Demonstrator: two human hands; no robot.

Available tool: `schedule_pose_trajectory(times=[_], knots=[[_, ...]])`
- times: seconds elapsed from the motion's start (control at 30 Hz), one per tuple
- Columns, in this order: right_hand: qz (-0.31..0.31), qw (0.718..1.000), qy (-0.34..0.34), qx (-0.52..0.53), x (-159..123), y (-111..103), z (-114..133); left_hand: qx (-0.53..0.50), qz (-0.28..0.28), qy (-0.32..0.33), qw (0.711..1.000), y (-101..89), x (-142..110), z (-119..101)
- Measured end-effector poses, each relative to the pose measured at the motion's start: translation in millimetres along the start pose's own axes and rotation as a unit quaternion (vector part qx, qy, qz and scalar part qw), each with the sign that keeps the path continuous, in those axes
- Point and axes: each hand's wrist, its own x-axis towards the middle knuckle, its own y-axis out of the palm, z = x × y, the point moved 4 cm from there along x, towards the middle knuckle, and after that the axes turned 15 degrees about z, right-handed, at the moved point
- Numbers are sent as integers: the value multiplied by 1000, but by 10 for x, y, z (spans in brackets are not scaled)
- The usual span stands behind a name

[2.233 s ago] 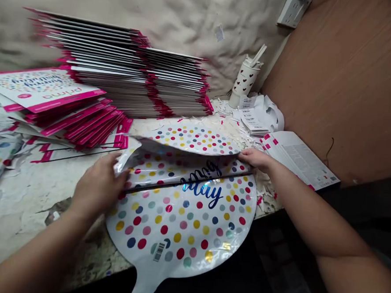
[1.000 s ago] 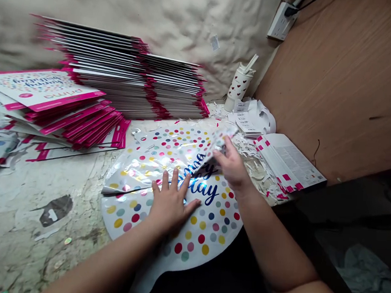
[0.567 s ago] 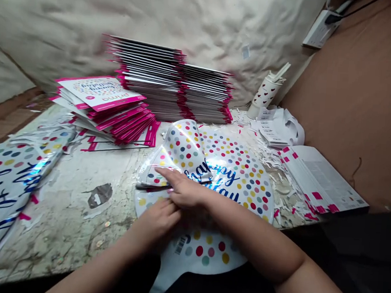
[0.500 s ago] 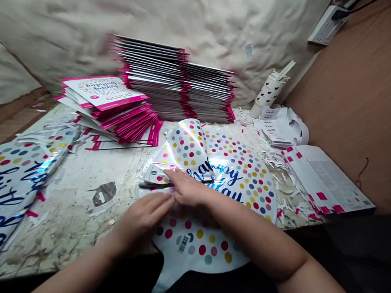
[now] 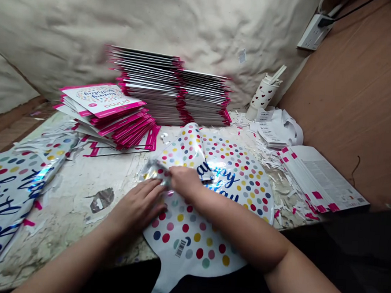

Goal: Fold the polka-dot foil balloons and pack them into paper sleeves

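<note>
- Foil balloon [image 5: 236, 184]: round, white, with multicoloured dots and blue foil lettering; lies flat on the table [image 5: 70, 187], its neck hanging over the near edge; upper left part folded toward the centre, covering some lettering;
- Left hand [image 5: 137, 207]: fingers extended and not clenched, lying on the balloon just below the crumpled foil tip [image 5: 154, 171]; whether it grasps the foil cannot be told;
- Right hand [image 5: 185, 182]: fingers curved down over the folded flap, beside the left hand; pressing or gripping cannot be told;
- Behind the balloon: pink-edged card stack [image 5: 172, 90]; beside it, a lower pile of printed "prima" cards [image 5: 102, 100];
- Left: second foil balloon [image 5: 3, 192], lying flat with blue lettering;
- Right: heart-patterned tumbler with straws [image 5: 261, 95]; barcode label strips [image 5: 269, 129]; pink-tabbed printed sheets [image 5: 322, 181]; white paper scraps [image 5: 267, 162] scattered between them and the balloon;
- Background: beige cloth [image 5: 124, 14]; wood panel [image 5: 360, 99]; power socket [image 5: 313, 34].
</note>
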Motion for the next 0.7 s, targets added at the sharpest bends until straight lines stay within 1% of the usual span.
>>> schedule_pose_trajectory(times=[0.07, 0.1, 0.13, 0.17, 0.2, 0.23, 0.27, 0.3, 0.33, 0.37, 0.4, 0.43, 0.47, 0.5, 0.53, 0.57, 0.6, 0.63, 0.67, 0.7], knots=[[-68, 997, 44, 16, -219, -427, -377, -34, 62, -51, 996, 195, 8, 27], [-177, 980, 79, 40, -402, -723, -588, -48, 88, -77, 992, 271, 16, 56], [-293, 949, 108, 42, -623, -1014, -768, -58, 109, -97, 988, 326, 29, 85], [-394, 909, 133, 24, -853, -1268, -899, -65, 125, -108, 984, 358, 48, 108], [-451, 882, 133, 6, -1046, -1458, -968, -68, 135, -112, 982, 368, 70, 128], [-471, 874, 115, -5, -1192, -1584, -984, -70, 143, -114, 981, 360, 92, 147], [-469, 879, 84, -10, -1296, -1645, -953, -76, 151, -112, 979, 337, 112, 165], [-444, 895, 41, -7, -1355, -1638, -884, -90, 158, -112, 977, 301, 123, 191], [-403, 915, -5, 3, -1381, -1567, -794, -112, 159, -121, 974, 249, 122, 230], [-354, 934, -51, 13, -1386, -1441, -695, -140, 148, -140, 969, 177, 104, 286], [-301, 949, -94, 21, -1380, -1274, -602, -170, 122, -170, 963, 86, 70, 357], [-245, 960, -133, 25, -1371, -1077, -524, -193, 71, -212, 955, -29, 18, 441], [-186, 968, -166, 24, -1365, -862, -470, -200, -3, -258, 945, -164, -50, 522], [-127, 972, -195, 21, -1365, -641, -441, -192, -90, -293, 932, -308, -122, 579], [-68, 974, -218, 16, -1374, -426, -436, -171, -173, -308, 920, -442, -181, 597], [-11, 971, -237, 13, -1389, -226, -450, -142, -240, -301, 912, -551, -205, 571], [38, 967, -252, 14, -1408, -52, -475, -119, -278, -267, 915, -622, -178, 500], [75, 961, -266, 16, -1427, 90, -504, -106, -282, -207, 931, -646, -92, 387], [98, 956, -277, 21, -1443, 195, -530, -104, -253, -126, 954, -623, 44, 235], [109, 952, -286, 26, -1454, 265, -549, -106, -203, -38, 973, -559, 206, 52]])
